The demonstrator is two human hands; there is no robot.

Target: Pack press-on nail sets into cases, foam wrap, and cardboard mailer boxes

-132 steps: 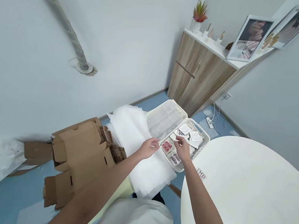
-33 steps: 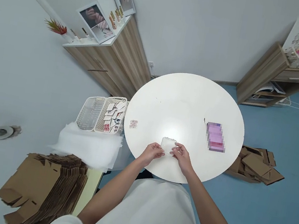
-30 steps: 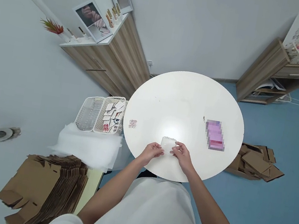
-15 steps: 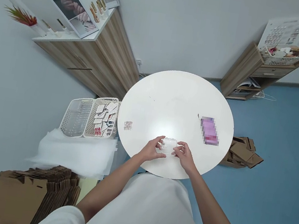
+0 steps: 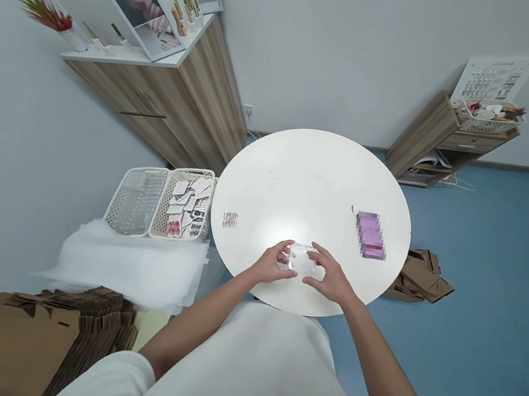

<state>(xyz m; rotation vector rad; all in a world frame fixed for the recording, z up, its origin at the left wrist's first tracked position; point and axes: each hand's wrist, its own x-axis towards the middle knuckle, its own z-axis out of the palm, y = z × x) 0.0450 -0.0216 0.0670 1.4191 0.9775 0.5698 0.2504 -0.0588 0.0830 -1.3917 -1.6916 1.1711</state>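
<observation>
"Where was the clear plastic case (image 5: 302, 260)?"

"Between both hands, near the closest edge of the white table (image 5: 318, 180). I couldn't tell whether it touched the tabletop."

"How was the left hand (image 5: 271, 266) set?"

"It reached in from the case's left side, fingers bent toward the far edge, thumb stretched along the near one. The gap was wide; whether it gripped, I couldn't tell."

"And the right hand (image 5: 333, 279)?"

"Nearly a mirror of that. Its fingers arched at the far right corner, and the thumb sat low, well parted from them, making a wide C. Both forearms slanted inward, wrists almost level."

"What lay further out?"

"A small sheet of oval pieces (image 5: 229, 220) on the table's left, a blurred purple rectangle (image 5: 370, 235) on its right. Past the left edge stood a white basket (image 5: 207, 215) of cards, then white sheets (image 5: 126, 263) and flattened cardboard (image 5: 11, 345)."
</observation>
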